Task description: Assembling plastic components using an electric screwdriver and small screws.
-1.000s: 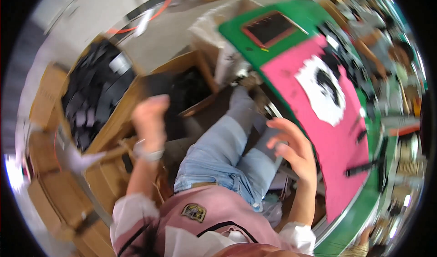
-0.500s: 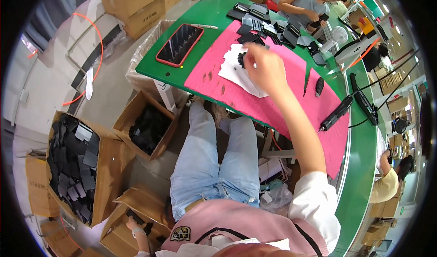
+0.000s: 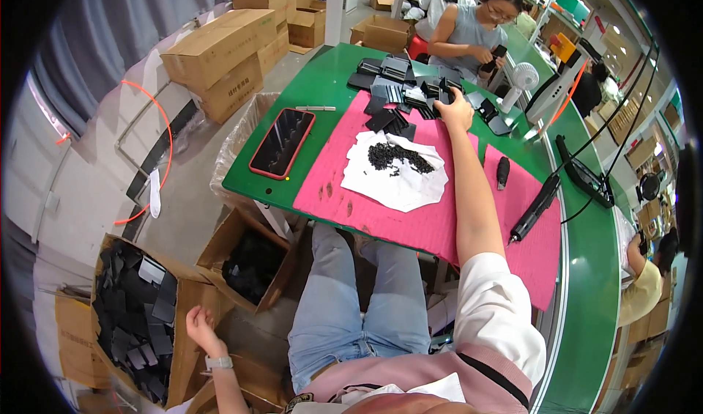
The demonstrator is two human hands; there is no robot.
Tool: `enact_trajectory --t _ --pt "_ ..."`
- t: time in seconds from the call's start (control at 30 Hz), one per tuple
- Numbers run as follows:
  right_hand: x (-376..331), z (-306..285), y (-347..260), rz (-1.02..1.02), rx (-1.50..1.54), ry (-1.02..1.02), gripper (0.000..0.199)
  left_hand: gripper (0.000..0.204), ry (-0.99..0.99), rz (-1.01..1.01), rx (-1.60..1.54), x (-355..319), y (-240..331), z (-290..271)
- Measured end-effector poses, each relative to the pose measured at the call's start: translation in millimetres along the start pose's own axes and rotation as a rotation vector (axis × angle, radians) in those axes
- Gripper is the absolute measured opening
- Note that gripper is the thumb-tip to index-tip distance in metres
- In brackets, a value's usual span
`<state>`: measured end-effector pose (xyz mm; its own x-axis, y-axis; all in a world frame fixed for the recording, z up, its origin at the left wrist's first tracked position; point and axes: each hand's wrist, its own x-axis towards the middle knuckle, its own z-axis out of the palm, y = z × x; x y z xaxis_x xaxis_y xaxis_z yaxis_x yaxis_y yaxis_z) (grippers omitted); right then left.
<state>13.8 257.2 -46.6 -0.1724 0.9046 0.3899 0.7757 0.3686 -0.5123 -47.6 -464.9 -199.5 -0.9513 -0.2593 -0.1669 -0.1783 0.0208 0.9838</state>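
Note:
My right hand reaches to the far side of the table, its fingers closed round a black plastic piece at the edge of a pile. That pile of flat black parts spreads over the table's far end. Nearer me, a white cloth bears a heap of tiny black screws. Beside the cardboard box of black pieces, my left hand hangs with loosely bent fingers and nothing visible in it; a watch is on its wrist.
A red-edged phone and a pen lie on the green table. On the pink mat are a cutter-like black tool and a corded electric screwdriver. Opposite, a person works near a small white fan.
My right hand has moved from above the screws to the far pile. My left hand has come up out of the lower box, leaving the dark piece it had there. The view has tilted up.

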Motion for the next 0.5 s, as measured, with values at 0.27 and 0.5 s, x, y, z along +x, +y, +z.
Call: enact_trajectory --t 0.27,0.5 --pt "-12.1 -51.1 27.2 0.034 0.569 -0.090 0.062 0.010 -0.527 0.395 -0.225 -56.9 112.0 179.8" --pt "-149.2 -134.3 -6.5 -0.257 0.905 -0.350 0.053 0.045 -1.367 0.112 -0.404 -139.2 180.7 311.5"
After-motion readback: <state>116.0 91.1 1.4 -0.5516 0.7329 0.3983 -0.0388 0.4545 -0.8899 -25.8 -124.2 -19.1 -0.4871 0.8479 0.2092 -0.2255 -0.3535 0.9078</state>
